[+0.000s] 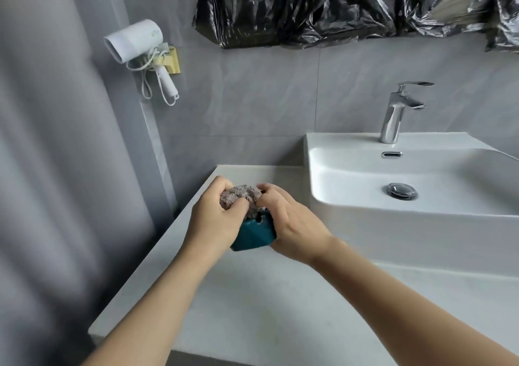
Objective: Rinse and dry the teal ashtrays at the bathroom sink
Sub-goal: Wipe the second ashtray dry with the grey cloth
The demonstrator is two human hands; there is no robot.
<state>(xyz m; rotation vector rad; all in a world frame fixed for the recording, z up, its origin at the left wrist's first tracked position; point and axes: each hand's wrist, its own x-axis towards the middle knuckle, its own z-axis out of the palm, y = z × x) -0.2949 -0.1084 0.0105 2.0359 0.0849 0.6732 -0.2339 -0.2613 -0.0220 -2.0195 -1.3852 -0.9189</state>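
Both bare forearms reach in from the lower edge and meet over the left part of the pale countertop (252,295), where a single teal ashtray (254,232) is held between the two hands, just above or on the counter — which of the two cannot be told. The left hand (214,214) cups the ashtray's left side, its fingers curled over the top and its thumb pressed into a wad of grey-brown cloth (240,196) that is stuffed into the ashtray's opening. The right hand (289,219) wraps the right side, back of the hand up, its fingers bent and pinching the cloth at the top. Only the ashtray's near wall shows, with a notch in its rim; the rest is covered by fingers and cloth. Just to the right stands the white sink (407,205), its basin holding a chrome drain plug (401,191), with an overflow slot (391,154) in the back wall below the chrome faucet (398,113); no water shows at the spout. On the grey tiled wall to the left a white hair dryer (140,48) hangs in a yellowish holder (174,61), cord looped beneath; it bears a small green mark too blurred to read. Crumpled black plastic sheeting (351,6) covers the wall above the sink — what lies under it is hidden. The far left wall is blurred.
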